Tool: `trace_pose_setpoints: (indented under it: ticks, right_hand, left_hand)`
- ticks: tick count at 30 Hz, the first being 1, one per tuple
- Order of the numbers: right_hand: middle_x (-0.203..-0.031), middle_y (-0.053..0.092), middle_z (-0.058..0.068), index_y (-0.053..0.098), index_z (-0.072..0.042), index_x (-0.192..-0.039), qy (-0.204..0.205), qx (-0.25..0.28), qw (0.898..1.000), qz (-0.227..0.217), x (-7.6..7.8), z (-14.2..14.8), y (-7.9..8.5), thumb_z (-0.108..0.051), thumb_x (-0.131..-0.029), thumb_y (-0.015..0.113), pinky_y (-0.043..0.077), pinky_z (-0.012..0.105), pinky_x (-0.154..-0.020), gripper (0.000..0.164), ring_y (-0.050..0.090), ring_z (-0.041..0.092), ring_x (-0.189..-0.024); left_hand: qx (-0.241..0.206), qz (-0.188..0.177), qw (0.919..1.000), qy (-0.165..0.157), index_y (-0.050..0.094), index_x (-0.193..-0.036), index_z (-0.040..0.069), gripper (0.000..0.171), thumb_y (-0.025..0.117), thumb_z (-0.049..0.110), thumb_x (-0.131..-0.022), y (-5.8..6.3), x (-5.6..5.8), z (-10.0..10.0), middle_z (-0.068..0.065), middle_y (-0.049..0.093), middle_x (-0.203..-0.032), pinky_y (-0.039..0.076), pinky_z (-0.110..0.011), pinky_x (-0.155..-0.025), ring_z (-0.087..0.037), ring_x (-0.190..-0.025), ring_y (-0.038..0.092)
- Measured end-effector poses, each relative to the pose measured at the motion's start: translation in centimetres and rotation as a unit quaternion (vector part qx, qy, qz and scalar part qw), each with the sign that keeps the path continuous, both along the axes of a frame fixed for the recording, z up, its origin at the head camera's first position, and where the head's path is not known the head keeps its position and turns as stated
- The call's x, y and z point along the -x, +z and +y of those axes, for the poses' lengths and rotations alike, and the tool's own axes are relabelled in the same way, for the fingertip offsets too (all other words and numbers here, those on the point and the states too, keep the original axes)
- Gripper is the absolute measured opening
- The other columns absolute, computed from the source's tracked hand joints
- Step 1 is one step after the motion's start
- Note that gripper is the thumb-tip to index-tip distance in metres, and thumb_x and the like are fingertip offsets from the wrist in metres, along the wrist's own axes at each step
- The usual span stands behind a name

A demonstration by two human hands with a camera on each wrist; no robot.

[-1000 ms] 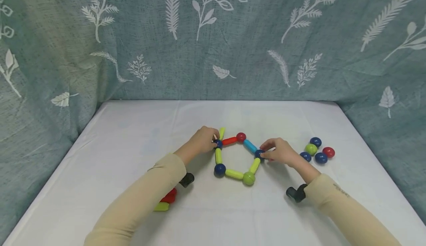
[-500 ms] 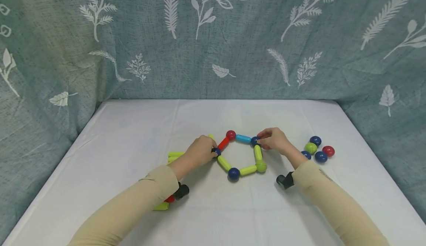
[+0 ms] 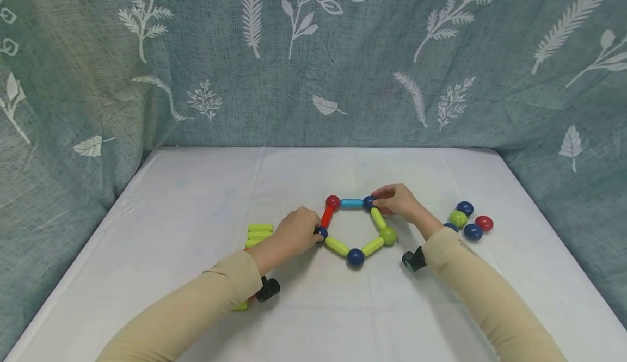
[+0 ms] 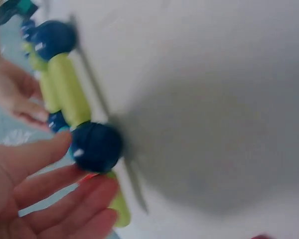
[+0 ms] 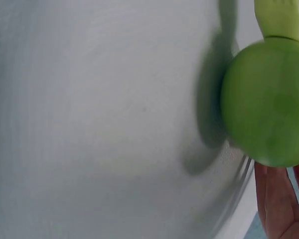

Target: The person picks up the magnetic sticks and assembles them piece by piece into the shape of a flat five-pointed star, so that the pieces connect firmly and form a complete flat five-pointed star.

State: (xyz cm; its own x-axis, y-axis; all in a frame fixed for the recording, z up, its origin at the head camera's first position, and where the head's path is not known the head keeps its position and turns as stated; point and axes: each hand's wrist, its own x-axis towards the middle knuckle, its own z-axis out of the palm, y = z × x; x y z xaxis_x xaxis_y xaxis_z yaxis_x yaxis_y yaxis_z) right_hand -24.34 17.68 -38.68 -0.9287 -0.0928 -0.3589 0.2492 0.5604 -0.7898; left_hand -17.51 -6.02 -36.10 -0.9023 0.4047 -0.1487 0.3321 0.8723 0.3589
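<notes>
A five-sided ring of toy balls and rods lies on the white cloth in the head view. My left hand [image 3: 300, 228] pinches the blue ball [image 4: 96, 147] at its left corner between thumb and fingers. From that ball a lime rod [image 4: 120, 209] also sticks outward, mostly behind the fingers. My right hand [image 3: 398, 201] grips another blue ball [image 3: 369, 203] at the far right corner. Between the hands run a red rod [image 3: 326, 218], a red ball [image 3: 333, 202] and a light blue rod [image 3: 351, 203]. Lime rods join a green ball [image 3: 388, 235] and a blue ball [image 3: 355, 258] on the near side.
Several loose balls, including a red one [image 3: 484, 223] and a green one [image 3: 458, 219], sit to the right. Lime rods [image 3: 260, 228] lie stacked beside my left forearm, which partly covers more rods. A patterned curtain [image 3: 313, 68] hangs behind the table.
The ring has turned counterclockwise: its red ball went left and its near blue ball went right. My left hand came nearer, while my right hand moved away and leftward. Both kept their balls.
</notes>
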Motion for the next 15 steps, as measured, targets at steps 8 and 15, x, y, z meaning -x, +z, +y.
trace_pose_setpoints:
  ticks: [8,15]
  right_hand:
    - [-0.118,0.055,0.021,0.055,0.002,-0.120,-0.004,0.006,1.000,-0.015,0.1,0.1,-0.1,-0.005,-0.090,0.057,0.051,0.025,-0.070,0.031,0.059,0.018,-0.088]
    - [-0.117,0.056,0.020,0.056,0.001,-0.119,-0.006,-0.005,1.000,-0.011,0.1,0.1,0.0,-0.005,-0.089,0.057,0.051,0.025,-0.069,0.031,0.059,0.018,-0.086]
  left_hand:
    - [0.022,-0.010,0.9996,0.016,0.063,-0.113,0.003,0.032,0.062,0.020,-0.086,2.0,1.7,-5.4,-0.012,0.064,-0.102,0.048,-0.039,-0.077,-0.026,-0.094,0.058]
    - [-0.034,-0.068,0.9965,0.032,0.059,-0.113,-0.005,0.031,0.059,0.011,-0.086,0.9,3.1,-11.1,-0.021,0.060,-0.104,0.048,-0.042,-0.080,-0.033,-0.095,0.055]
